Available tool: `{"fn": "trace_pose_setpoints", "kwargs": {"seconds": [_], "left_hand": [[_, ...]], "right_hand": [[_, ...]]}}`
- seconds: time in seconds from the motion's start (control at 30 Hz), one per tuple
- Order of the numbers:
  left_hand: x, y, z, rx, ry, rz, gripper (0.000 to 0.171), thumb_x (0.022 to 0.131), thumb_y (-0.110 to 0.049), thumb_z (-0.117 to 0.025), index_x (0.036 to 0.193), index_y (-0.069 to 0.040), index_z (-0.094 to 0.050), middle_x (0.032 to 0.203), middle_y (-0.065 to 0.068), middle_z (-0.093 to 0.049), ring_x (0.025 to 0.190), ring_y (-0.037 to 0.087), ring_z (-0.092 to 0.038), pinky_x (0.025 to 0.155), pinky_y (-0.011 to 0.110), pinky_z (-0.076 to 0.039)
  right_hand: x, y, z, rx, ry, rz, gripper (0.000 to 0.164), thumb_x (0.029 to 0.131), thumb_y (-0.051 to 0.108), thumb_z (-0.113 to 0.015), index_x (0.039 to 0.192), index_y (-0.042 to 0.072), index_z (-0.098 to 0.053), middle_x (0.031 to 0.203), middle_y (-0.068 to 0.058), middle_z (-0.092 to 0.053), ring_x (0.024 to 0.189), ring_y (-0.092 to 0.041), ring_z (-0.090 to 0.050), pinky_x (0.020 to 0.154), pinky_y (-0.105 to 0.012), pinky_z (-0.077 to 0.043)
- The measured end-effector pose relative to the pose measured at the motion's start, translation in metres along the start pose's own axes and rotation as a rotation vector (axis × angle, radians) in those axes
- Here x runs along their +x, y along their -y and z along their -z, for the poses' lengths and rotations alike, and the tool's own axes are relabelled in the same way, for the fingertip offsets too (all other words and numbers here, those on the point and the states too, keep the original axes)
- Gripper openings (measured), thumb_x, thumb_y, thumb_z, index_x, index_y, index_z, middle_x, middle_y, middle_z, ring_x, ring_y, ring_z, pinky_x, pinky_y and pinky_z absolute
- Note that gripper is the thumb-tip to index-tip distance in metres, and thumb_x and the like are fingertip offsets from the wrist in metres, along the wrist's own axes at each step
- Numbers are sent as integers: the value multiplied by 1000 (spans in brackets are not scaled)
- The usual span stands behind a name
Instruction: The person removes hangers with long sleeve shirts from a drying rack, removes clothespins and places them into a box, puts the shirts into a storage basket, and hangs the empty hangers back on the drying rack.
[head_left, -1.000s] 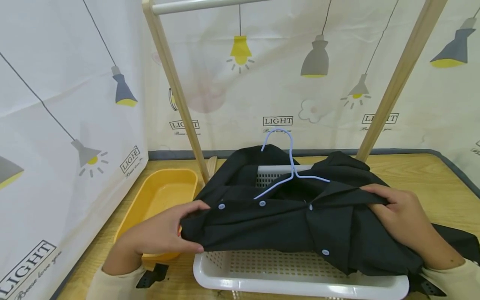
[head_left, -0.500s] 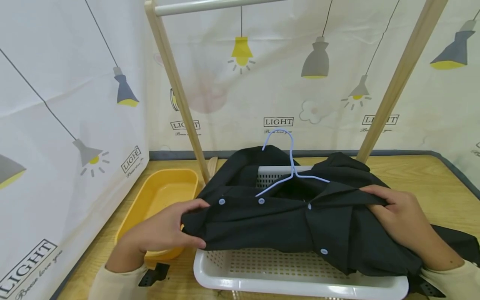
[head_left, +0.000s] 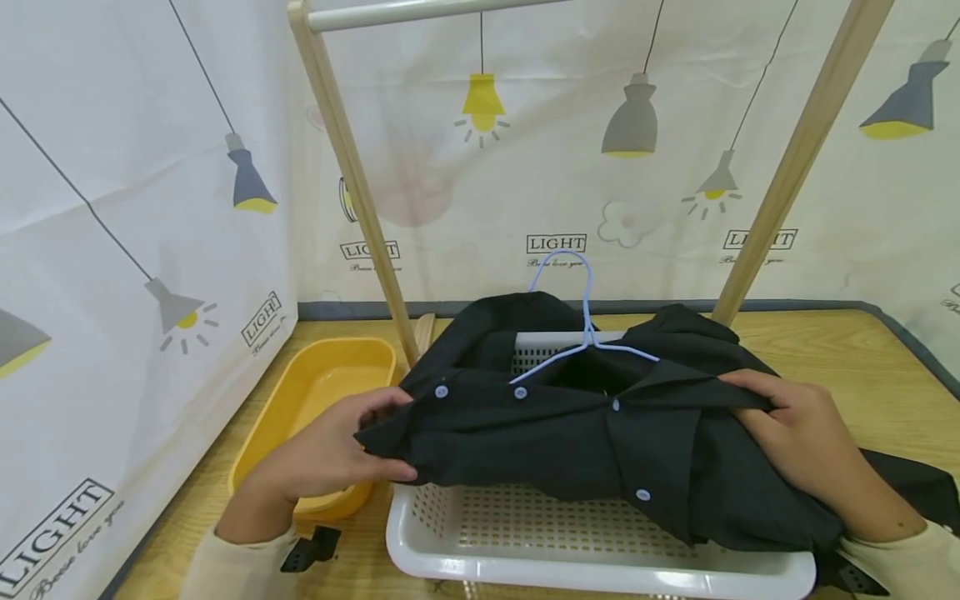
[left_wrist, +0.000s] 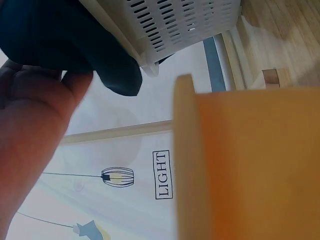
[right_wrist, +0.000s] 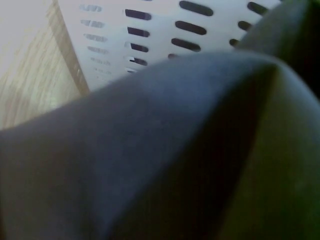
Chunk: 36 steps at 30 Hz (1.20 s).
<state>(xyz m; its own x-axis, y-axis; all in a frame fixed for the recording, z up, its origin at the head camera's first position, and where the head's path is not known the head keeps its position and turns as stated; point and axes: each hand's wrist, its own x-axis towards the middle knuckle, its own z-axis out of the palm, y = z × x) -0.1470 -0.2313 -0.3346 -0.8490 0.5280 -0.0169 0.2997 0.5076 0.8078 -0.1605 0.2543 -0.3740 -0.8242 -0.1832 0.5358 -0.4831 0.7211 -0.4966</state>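
Observation:
A black buttoned shirt lies across a white perforated basket, its light-blue buttons facing up. My left hand grips the shirt's left end between thumb and fingers; in the left wrist view dark cloth hangs over that hand's fingertips. With thumb and fingers, my right hand pinches the cloth on the right side. A pale blue wire hanger sits partly inside the shirt, hook up, its lower arms covered by cloth. In the right wrist view, cloth fills most of the picture and hides the hand.
A yellow tray stands on the wooden table left of the basket. Behind the basket rises a rack with wooden posts and a white top bar. A lamp-printed cloth wall closes off the back and left.
My left hand has lifted its end of the shirt slightly, and the front edge with the buttons has risen. The hanger's hook has shifted a little up and right. My right hand stays put.

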Motion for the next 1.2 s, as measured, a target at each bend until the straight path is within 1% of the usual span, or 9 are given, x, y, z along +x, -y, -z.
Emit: {"fn": "trace_pose_setpoints", "kwargs": {"seconds": [0.07,0.27,0.33,0.5,0.67,0.93,1.03,1.13,1.2], "left_hand": [[0,1,0,-4,1,-2,51,77,-29,-87,119,-19,-60,115,2,-65,100,23,-60,92,30,-48],[-2,6,2,-98,70,-41,50,80,-22,-85,121,-17,-58,114,6,-66,101,23,-61,93,27,-47],[-2,7,3,-95,68,-41,50,80,-22,-85,122,-17,-58,114,5,-67,101,23,-61,93,28,-47],[-2,8,2,-11,1,-17,49,79,-26,-86,121,-21,-61,113,0,-67,99,21,-62,92,31,-48],[-2,4,0,1,-64,-16,48,77,-26,-87,118,-22,-64,112,-1,-68,96,21,-63,88,33,-50],[1,0,-9,-78,-203,-115,43,73,-16,-89,110,-15,-66,103,4,-71,85,16,-64,78,24,-55],[4,-1,-14,-107,-264,-99,37,74,-16,-89,104,-15,-67,102,4,-70,88,15,-64,80,23,-54],[7,-2,-18,-80,-328,-55,31,74,-19,-89,97,-17,-68,96,1,-69,87,17,-62,78,23,-52],[9,-2,-20,-55,-358,-33,28,74,-21,-89,93,-19,-68,93,0,-69,86,17,-62,76,24,-51]], "right_hand": [[0,0,0,-3,3,0,28,80,-9,-73,102,9,-75,89,-13,-76,77,15,-56,74,1,-40],[0,0,0,6,20,-20,26,81,-8,-72,101,9,-75,90,-14,-75,75,12,-57,73,1,-40],[0,0,0,12,22,-26,26,82,-8,-72,102,9,-76,90,-14,-75,77,14,-57,74,1,-40],[0,0,0,5,15,-17,27,81,-8,-73,102,9,-76,90,-13,-76,82,17,-56,76,1,-39],[1,1,0,-13,14,4,27,81,-9,-72,103,7,-75,89,-14,-76,79,15,-56,76,2,-38],[2,3,1,-18,12,10,27,79,-9,-73,101,7,-75,88,-15,-76,74,14,-57,74,1,-39],[1,4,2,-35,11,11,28,78,-8,-75,101,8,-76,89,-14,-76,78,16,-56,74,1,-39],[1,7,6,-54,29,28,31,78,-7,-76,104,10,-75,91,-14,-76,70,14,-57,71,0,-39],[0,9,9,-83,41,50,34,77,-7,-76,106,11,-74,94,-14,-76,72,11,-59,73,1,-39]]}}
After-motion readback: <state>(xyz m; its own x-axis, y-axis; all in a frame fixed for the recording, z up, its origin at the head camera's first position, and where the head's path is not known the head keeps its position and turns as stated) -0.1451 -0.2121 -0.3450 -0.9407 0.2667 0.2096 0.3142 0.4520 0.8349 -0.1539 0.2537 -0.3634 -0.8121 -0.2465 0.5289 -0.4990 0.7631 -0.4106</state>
